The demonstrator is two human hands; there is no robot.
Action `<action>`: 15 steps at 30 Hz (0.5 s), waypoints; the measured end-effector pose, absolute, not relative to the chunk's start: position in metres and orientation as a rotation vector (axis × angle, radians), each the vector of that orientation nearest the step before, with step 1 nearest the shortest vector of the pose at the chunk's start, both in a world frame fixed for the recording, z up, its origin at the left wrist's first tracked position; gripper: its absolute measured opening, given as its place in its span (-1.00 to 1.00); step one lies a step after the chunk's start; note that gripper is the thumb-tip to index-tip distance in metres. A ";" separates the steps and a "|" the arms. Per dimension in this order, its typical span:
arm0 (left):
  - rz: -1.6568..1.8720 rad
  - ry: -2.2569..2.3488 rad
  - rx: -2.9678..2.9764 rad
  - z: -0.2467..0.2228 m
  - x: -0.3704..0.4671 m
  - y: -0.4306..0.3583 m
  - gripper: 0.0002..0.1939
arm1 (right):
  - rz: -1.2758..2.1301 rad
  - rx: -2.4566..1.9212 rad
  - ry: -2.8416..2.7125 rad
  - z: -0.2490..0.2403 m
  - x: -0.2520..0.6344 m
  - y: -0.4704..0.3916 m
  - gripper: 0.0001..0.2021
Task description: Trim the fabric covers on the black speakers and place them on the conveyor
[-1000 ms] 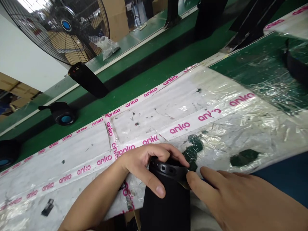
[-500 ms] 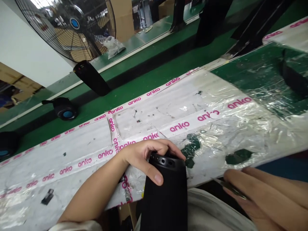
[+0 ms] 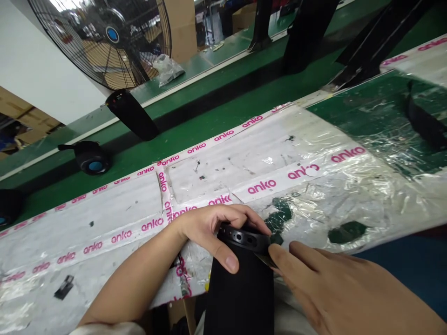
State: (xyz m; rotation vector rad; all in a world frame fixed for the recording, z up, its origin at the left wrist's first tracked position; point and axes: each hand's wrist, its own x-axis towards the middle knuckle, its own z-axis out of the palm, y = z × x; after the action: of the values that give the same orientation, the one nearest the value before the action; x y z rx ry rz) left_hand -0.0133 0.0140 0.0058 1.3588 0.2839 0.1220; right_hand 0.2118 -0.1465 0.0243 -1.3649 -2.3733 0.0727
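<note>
A black cylindrical speaker (image 3: 240, 293) stands tilted in front of my body, its end ring with several round holes facing up. My left hand (image 3: 223, 237) is closed over the top of it, thumb on the near side and fingers around the far rim. My right hand (image 3: 324, 284) pinches a thin pointed metal tool (image 3: 266, 260), perhaps tweezers. The tool's tip meets the speaker's right side just below the end ring. My fingers cover most of the tool, so its exact kind is unclear.
A white bench top (image 3: 115, 209) with pink-printed tape borders the green conveyor belt (image 3: 209, 107). On the belt lie another black cylindrical speaker (image 3: 132, 116) and a round black speaker (image 3: 92, 158). Behind stands a large fan (image 3: 111, 35). A small black piece (image 3: 64, 287) rests at left.
My right hand has moved left and brought the metal tool from beside the speaker to its upper right edge. My left hand keeps its hold on the speaker.
</note>
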 end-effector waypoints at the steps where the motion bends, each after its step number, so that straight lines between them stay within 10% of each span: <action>1: 0.132 0.277 1.355 0.006 -0.014 0.014 -0.20 | 0.070 -1.371 -2.373 0.023 0.212 -0.148 -0.50; 15: 0.182 0.326 1.459 0.010 -0.011 0.010 -0.21 | 0.174 -1.308 -2.494 0.033 0.235 -0.143 -0.56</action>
State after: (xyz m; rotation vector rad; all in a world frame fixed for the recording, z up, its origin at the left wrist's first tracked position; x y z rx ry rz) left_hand -0.0110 0.0100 0.0104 1.4589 0.3259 0.1821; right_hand 0.2350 -0.1429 0.0331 -1.3081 -2.4945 0.1736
